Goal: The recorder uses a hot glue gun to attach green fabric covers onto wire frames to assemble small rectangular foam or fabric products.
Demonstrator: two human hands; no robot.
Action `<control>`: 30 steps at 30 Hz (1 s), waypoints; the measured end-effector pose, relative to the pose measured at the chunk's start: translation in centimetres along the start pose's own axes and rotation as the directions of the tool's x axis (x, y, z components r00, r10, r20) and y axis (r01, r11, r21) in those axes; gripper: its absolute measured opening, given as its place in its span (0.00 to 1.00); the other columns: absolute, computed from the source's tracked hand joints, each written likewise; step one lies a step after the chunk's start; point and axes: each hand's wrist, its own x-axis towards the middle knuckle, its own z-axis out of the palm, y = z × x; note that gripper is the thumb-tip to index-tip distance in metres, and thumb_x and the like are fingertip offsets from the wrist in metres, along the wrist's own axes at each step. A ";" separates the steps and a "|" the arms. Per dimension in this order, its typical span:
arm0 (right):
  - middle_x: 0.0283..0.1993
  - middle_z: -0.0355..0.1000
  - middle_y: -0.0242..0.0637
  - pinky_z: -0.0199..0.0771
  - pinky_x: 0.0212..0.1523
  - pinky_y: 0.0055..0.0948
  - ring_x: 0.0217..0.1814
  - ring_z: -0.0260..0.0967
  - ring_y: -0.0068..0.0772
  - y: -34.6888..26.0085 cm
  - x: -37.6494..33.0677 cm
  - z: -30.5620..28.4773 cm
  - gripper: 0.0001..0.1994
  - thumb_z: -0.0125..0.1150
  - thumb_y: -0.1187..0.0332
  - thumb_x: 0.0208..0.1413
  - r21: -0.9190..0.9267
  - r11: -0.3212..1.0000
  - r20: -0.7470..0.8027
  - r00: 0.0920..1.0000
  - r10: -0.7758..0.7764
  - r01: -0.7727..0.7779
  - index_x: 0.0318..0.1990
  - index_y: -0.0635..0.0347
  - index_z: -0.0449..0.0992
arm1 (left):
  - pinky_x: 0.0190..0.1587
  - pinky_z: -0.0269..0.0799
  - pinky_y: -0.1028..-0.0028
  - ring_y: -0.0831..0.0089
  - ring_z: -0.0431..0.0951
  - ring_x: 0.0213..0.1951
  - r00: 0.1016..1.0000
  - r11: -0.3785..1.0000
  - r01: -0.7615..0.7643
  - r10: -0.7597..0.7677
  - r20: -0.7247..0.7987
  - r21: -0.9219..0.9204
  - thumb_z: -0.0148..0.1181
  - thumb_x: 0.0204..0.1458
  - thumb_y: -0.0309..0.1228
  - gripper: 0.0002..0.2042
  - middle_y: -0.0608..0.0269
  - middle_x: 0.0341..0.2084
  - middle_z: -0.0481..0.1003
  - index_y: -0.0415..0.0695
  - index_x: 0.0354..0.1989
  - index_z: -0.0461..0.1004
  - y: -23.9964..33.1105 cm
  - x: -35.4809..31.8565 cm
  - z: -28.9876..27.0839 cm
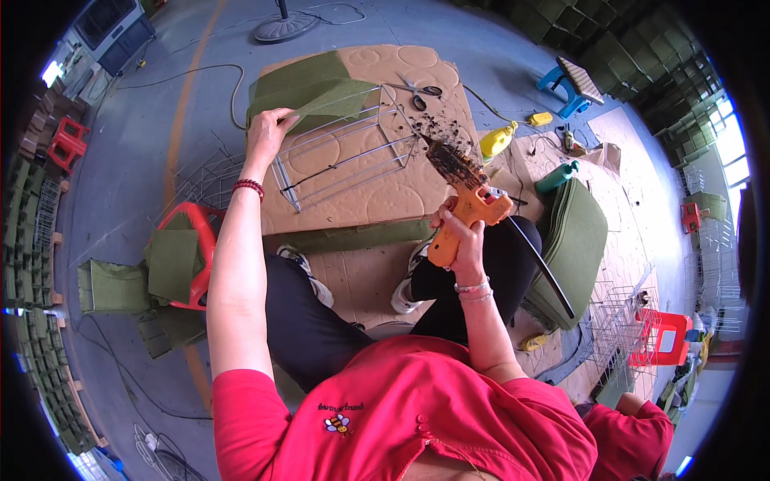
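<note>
My left hand [271,130] pinches the near edge of a green felt-like sheet [301,80] and lifts it over a metal wire frame [345,164]. The frame lies on a work surface covered in brown cardboard [313,196]. In my right hand [461,240] is an orange hot glue gun [469,220], its front end crusted with dark residue [453,164]. The gun points away from me, toward the frame's right end, its tip apart from the sheet. A long black glue stick [545,272] trails from its back.
Dark crumbs and black-handled scissors [419,92] lie at the far right of the cardboard. Rightward are a yellow bottle [498,141], a green bottle [556,178] and stacked green sheets [573,240]. A red stool [204,248] stands left; a co-worker's red sleeve [626,441] shows lower right.
</note>
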 end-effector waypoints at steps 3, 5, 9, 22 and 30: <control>0.33 0.68 0.34 0.69 0.34 0.27 0.31 0.67 0.27 0.5 0.0 -0.4 0.10 0.59 0.77 0.48 -0.019 0.999 0.014 0.999 0.029 -0.029 0.39 0.66 0.68 | 0.34 0.73 0.69 0.58 0.81 0.32 1.000 1.000 -0.017 0.017 0.002 -0.011 0.61 0.52 0.31 0.10 0.47 0.30 0.78 0.40 0.39 0.80 -0.6 0.1 0.0; 0.32 0.68 0.34 0.69 0.34 0.27 0.31 0.67 0.27 0.8 -0.1 -0.3 0.10 0.59 0.78 0.48 0.004 0.999 0.026 0.999 0.042 -0.042 0.39 0.66 0.68 | 0.34 0.73 0.69 0.58 0.81 0.31 1.000 1.000 -0.017 0.017 0.005 -0.010 0.61 0.52 0.31 0.10 0.48 0.30 0.79 0.40 0.39 0.80 -0.7 0.1 0.0; 0.32 0.68 0.34 0.69 0.34 0.27 0.31 0.68 0.27 0.8 0.1 -0.3 0.10 0.59 0.77 0.48 0.009 0.999 0.027 0.999 0.032 -0.032 0.39 0.66 0.69 | 0.34 0.73 0.68 0.58 0.81 0.32 1.000 1.000 0.005 -0.005 0.016 -0.009 0.61 0.52 0.32 0.10 0.48 0.30 0.79 0.40 0.39 0.80 -0.5 0.0 -0.1; 0.35 0.68 0.34 0.69 0.34 0.27 0.31 0.68 0.27 1.3 0.1 -0.3 0.11 0.60 0.77 0.48 0.024 0.998 0.004 0.998 0.057 -0.057 0.39 0.66 0.68 | 0.35 0.73 0.69 0.59 0.80 0.32 1.000 1.000 0.016 -0.016 0.005 0.005 0.61 0.51 0.32 0.10 0.48 0.30 0.78 0.41 0.39 0.79 -0.7 0.1 0.0; 0.35 0.67 0.34 0.69 0.34 0.28 0.32 0.68 0.28 1.5 -0.5 0.6 0.12 0.60 0.77 0.48 0.039 0.994 0.042 0.994 0.098 -0.100 0.40 0.66 0.68 | 0.33 0.73 0.68 0.58 0.80 0.31 1.000 1.000 0.001 -0.001 -0.011 0.024 0.61 0.51 0.32 0.10 0.48 0.30 0.78 0.41 0.39 0.80 -0.7 -0.1 0.0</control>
